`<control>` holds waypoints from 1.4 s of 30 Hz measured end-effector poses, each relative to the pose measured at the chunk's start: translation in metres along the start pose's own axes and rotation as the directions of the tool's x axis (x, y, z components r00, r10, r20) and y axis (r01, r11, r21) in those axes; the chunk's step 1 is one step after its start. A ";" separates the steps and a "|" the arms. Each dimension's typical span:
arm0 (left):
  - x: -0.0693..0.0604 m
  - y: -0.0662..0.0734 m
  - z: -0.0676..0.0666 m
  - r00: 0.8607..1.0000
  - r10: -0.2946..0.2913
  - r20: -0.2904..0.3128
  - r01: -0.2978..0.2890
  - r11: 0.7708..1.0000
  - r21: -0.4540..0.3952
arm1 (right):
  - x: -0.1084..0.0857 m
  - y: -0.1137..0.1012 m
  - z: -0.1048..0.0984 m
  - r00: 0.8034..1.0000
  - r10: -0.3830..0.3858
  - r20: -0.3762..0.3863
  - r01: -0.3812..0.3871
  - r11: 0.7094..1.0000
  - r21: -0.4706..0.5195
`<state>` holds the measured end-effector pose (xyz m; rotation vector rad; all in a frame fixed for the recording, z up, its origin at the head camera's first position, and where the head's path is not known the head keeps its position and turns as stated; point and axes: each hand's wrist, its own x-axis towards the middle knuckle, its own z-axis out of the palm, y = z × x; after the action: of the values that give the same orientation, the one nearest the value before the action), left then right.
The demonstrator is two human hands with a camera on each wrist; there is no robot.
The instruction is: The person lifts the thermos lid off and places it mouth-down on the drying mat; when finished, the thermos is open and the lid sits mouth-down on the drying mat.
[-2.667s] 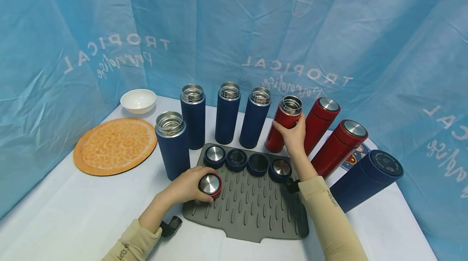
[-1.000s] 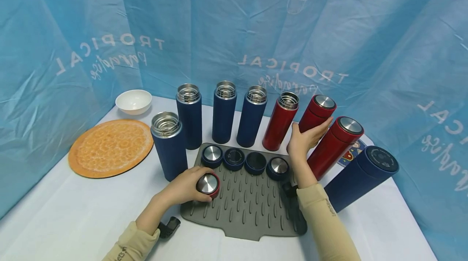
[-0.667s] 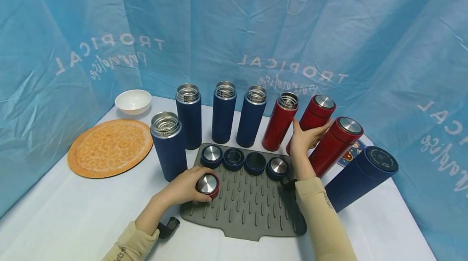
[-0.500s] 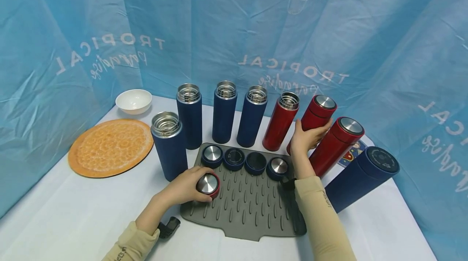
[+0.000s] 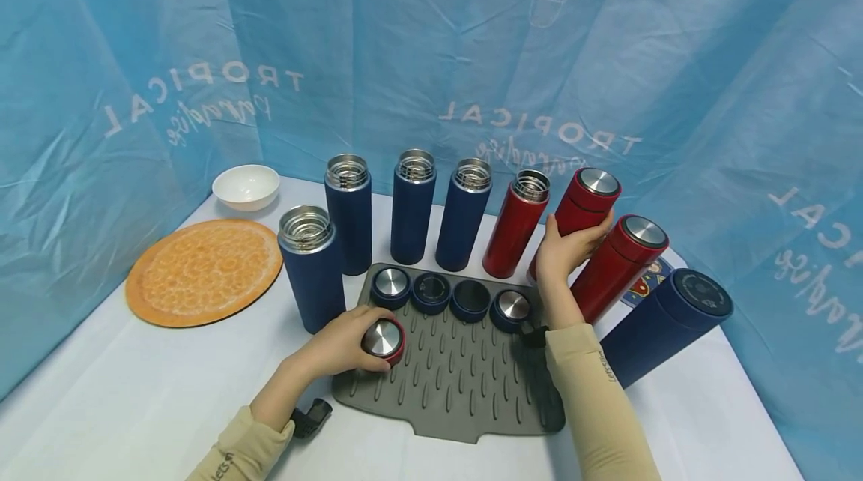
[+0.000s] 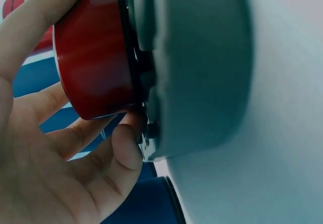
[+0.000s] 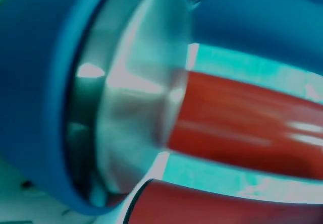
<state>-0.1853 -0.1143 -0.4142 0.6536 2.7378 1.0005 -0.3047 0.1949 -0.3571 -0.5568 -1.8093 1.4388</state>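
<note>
On the grey ridged mat (image 5: 458, 391), near its left edge, my left hand (image 5: 337, 344) holds a red lid (image 5: 395, 354) with a steel top. The left wrist view shows thumb and fingers around that lid (image 6: 93, 57), close against the mat (image 6: 202, 72). My right hand (image 5: 568, 250) grips a capped red thermos (image 5: 583, 200) around its body; the base is partly hidden. To its left stands an uncapped red thermos (image 5: 514, 234). Another capped red thermos (image 5: 616, 275) is on its right. The right wrist view is filled by a blue lid (image 7: 136, 98), and the right hand is not visible there.
Several blue lids (image 5: 431, 294) line the mat's back edge. Uncapped blue thermoses (image 5: 413, 222) stand behind and left. A capped blue thermos (image 5: 664, 327) stands at right. A white bowl (image 5: 246, 187) and an orange round mat (image 5: 202, 271) lie left. Blue curtain (image 5: 404, 54) surrounds the table.
My right hand let go of the uncapped red thermos, moved right and took hold of the capped one, whose top now sits slightly higher. The left hand stays on the red lid.
</note>
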 end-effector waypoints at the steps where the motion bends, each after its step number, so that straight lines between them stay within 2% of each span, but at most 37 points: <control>1: 0.000 0.000 0.000 1.000 -0.005 -0.001 0.005 1.000 0.001 | -0.002 -0.003 0.000 1.000 -0.013 0.007 0.013 1.000 0.015; 7: 0.000 -0.001 0.001 1.000 -0.001 0.002 0.001 1.000 0.000 | -0.019 -0.018 -0.005 0.996 -0.088 0.027 0.085 0.991 0.101; 10: 0.000 0.000 0.000 1.000 0.000 0.005 0.000 1.000 0.000 | -0.028 -0.023 -0.011 0.980 -0.197 0.033 0.190 0.970 0.153; 12: 0.001 0.000 0.000 1.000 -0.001 0.006 0.001 1.000 0.003 | -0.033 -0.025 -0.016 0.955 -0.292 0.043 0.277 0.938 0.209; 14: 0.001 0.000 0.000 1.000 0.000 0.007 0.000 1.000 0.005 | -0.039 -0.026 -0.020 0.923 -0.380 0.059 0.354 0.901 0.252; 17: 0.000 0.000 0.000 1.000 0.004 0.009 -0.005 1.000 0.011 | -0.048 -0.027 -0.026 0.879 -0.466 0.095 0.427 0.861 0.278; 22: 0.000 0.001 0.000 1.000 0.000 0.011 0.000 1.000 0.019 | -0.061 -0.027 -0.035 0.807 -0.559 0.192 0.524 0.827 0.206; 25: 0.000 0.003 0.000 1.000 -0.006 0.013 0.006 1.000 0.030 | -0.067 -0.025 -0.039 0.746 -0.615 0.254 0.598 0.787 0.151; 27: 0.000 0.003 0.000 1.000 -0.009 0.016 0.009 0.999 0.041 | -0.070 -0.024 -0.042 0.692 -0.660 0.293 0.658 0.744 0.122; 28: 0.000 0.004 0.000 1.000 -0.008 0.016 0.008 0.999 0.047 | -0.071 -0.023 -0.043 0.655 -0.689 0.310 0.696 0.710 0.107; 30: 0.001 0.004 -0.001 1.000 -0.005 0.017 0.004 0.998 0.056 | -0.072 -0.021 -0.045 0.562 -0.748 0.353 0.778 0.623 0.079; 33: 0.001 0.005 -0.002 1.000 0.002 0.023 -0.004 0.998 0.068 | -0.073 -0.020 -0.049 0.398 -0.808 0.433 0.890 0.456 0.033; 35: 0.000 0.005 -0.002 1.000 0.005 0.030 -0.007 0.997 0.072 | -0.073 -0.019 -0.051 0.298 -0.816 0.496 0.936 0.351 0.015; 37: 0.000 0.005 -0.003 0.999 0.010 0.038 -0.013 0.997 0.082 | -0.074 -0.019 -0.052 0.213 -0.803 0.557 0.967 0.256 -0.001; 39: 0.000 0.006 -0.004 0.999 0.025 0.036 -0.028 0.995 0.100 | -0.075 -0.018 -0.054 0.151 -0.777 0.610 0.983 0.184 -0.009; 42: 0.001 0.010 -0.008 0.997 0.082 -0.013 -0.079 0.984 0.161 | -0.077 -0.018 -0.056 0.086 -0.741 0.666 0.995 0.103 -0.014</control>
<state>-0.1846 -0.1115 -0.4015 0.7892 2.8516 0.8122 -0.2112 0.1695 -0.3562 0.8833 -2.2045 0.1098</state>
